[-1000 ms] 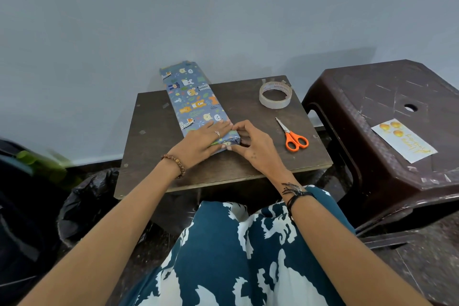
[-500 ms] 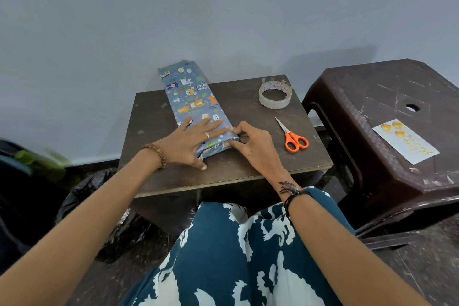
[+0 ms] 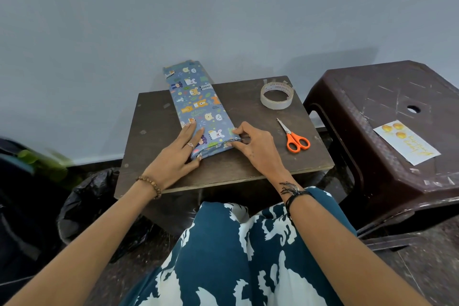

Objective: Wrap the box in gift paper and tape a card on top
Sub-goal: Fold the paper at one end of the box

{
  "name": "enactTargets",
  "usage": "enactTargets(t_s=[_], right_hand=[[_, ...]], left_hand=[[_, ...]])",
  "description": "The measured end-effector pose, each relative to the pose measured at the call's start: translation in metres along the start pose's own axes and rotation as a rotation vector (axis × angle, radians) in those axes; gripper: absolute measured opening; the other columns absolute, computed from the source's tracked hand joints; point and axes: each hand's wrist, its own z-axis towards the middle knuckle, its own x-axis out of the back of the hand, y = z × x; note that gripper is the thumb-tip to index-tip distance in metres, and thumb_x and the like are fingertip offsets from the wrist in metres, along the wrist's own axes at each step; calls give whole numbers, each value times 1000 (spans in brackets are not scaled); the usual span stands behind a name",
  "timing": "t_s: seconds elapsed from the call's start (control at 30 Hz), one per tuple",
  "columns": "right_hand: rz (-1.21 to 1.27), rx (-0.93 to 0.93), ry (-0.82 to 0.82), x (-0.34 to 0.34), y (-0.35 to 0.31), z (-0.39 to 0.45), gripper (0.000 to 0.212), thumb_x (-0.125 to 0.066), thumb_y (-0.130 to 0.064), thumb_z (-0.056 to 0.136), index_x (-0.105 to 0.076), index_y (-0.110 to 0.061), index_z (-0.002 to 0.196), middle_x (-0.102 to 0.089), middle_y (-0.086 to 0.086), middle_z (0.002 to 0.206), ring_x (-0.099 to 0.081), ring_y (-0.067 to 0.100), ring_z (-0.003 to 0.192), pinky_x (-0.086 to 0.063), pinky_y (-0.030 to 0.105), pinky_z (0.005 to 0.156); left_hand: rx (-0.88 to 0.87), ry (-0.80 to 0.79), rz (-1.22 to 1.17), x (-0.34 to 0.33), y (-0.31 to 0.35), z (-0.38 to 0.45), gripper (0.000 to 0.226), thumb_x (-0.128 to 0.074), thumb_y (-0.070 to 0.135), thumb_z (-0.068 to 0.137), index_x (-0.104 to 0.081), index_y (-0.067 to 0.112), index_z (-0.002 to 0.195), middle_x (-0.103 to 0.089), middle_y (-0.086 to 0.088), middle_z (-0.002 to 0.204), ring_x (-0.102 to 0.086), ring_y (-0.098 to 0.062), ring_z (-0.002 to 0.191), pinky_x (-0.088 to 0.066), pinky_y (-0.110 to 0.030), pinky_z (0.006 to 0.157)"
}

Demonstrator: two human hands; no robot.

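A long box wrapped in blue gift paper with cartoon animals (image 3: 198,104) lies lengthwise on the small brown table (image 3: 248,164), its far end past the table's back edge. My left hand (image 3: 178,154) rests flat on the box's near left corner, fingers straight, thumb at the near end. My right hand (image 3: 250,143) pinches the paper at the box's near right corner with thumb and curled fingers. A white card with yellow balloons (image 3: 407,145) lies on the dark plastic stool (image 3: 372,112) at the right.
A roll of clear tape (image 3: 277,95) sits at the table's back right. Orange-handled scissors (image 3: 294,139) lie right of my right hand. A black plastic bag (image 3: 82,204) sits on the floor at the left. A grey wall stands close behind.
My left hand has slid left and back along the box's near end, uncovering more of the paper. My right hand has stayed at the near right corner.
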Motion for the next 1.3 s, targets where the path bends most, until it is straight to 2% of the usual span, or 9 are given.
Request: enactTargets(t_s=[0.4, 0.53, 0.63, 0.73, 0.83, 0.93, 1.03, 1.13, 1.3], right_hand=[[0, 39, 18, 0, -2, -1, 21, -74, -15, 79, -60, -8, 93, -70, 5, 107, -66, 16, 96, -54, 29, 79], [-17, 49, 11, 1, -1, -1, 22, -72, -16, 80, -60, -8, 96, -69, 6, 109, -66, 16, 98, -54, 31, 81], [-23, 58, 7, 1, 0, -1, 21, -72, -16, 80, -60, -7, 96, -69, 6, 109, -66, 17, 98, -54, 31, 81], [-29, 66, 8, 1, 2, -2, 21, -72, -15, 80, -60, -6, 96, -69, 7, 109, -66, 18, 98, -54, 30, 81], [-17, 62, -5, 1, 2, -1, 20, -71, -15, 81, -61, -7, 96, -69, 7, 109, -66, 18, 99, -55, 33, 82], [-2, 55, -6, 0, 3, 0, 19, -71, -14, 81, -61, -8, 96, -69, 8, 109, -66, 17, 98, -54, 34, 84], [41, 43, -18, 0, 4, 0, 18, -71, -13, 81, -61, -8, 96, -69, 7, 107, -66, 15, 97, -54, 33, 85], [76, 47, -43, 1, 7, 1, 15, -68, -9, 83, -61, -7, 96, -70, 7, 101, -67, 12, 93, -55, 34, 84], [197, 17, -137, 6, 15, 4, 16, -64, -5, 85, -61, -7, 101, -69, 6, 105, -65, 9, 100, -51, 29, 92]], left_hand=[[-39, -93, 1, 14, -13, 2, 80, -56, 34, 90, 4, 24, 142, 11, 15, 149, 2, -2, 138, -27, -24, 108], [-179, -36, 220, 17, -15, 6, 72, -39, 45, 81, -35, 6, 141, -33, -17, 146, -32, -28, 131, -55, -34, 78], [-227, -97, 324, 18, -21, 9, 68, -39, 40, 80, -42, 1, 135, -47, -25, 134, -50, -37, 120, -57, -30, 63], [-188, -103, 272, 16, -17, 8, 69, -42, 38, 86, -25, 6, 144, -31, -21, 147, -33, -31, 134, -54, -32, 81], [-44, -185, 322, 16, -8, 4, 70, -36, 46, 95, 10, 19, 140, 1, -7, 156, -1, -20, 145, -19, -46, 116], [-24, -151, 472, 22, 9, 6, 91, -5, 74, 79, -18, 14, 146, -19, -1, 152, -22, -17, 141, -11, -57, 111], [-135, -64, 516, 18, 25, 17, 69, -32, 58, 85, -59, 9, 124, -59, -7, 128, -55, -22, 120, -35, -56, 98], [-167, -8, 397, 12, 46, 36, 58, -52, 42, 90, -46, 7, 136, -46, -9, 141, -41, -24, 133, -24, -46, 111], [-32, -17, 173, 5, 48, 45, 74, -9, 57, 86, -33, 16, 144, -30, 0, 151, -28, -20, 140, -21, -34, 115]])
